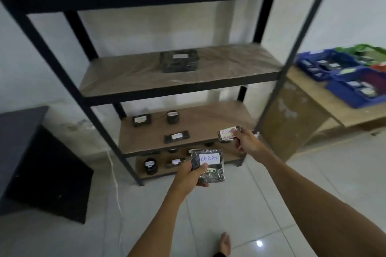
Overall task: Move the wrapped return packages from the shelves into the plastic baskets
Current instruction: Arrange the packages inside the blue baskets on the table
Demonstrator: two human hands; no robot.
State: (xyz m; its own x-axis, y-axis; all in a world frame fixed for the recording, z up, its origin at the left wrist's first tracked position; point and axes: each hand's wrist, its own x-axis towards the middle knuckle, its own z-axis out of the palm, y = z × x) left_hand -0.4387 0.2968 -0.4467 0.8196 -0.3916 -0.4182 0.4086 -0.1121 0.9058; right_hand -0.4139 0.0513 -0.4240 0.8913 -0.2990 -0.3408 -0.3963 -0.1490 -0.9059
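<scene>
My left hand grips a flat black wrapped package with a white "RETURN" label, held in front of the lower shelves. My right hand holds a smaller wrapped package with a pale label at the right front corner of the third shelf. More wrapped packages lie on the shelves: one larger on the middle shelf, three on the third shelf, and several on the bottom shelf. Blue plastic baskets with packages stand on a table at the right.
The black metal shelving unit has wooden boards. A wooden table stands right of it, carrying blue, green and red baskets. A dark cabinet stands at the left. A white cable runs along the tiled floor. My bare foot shows below.
</scene>
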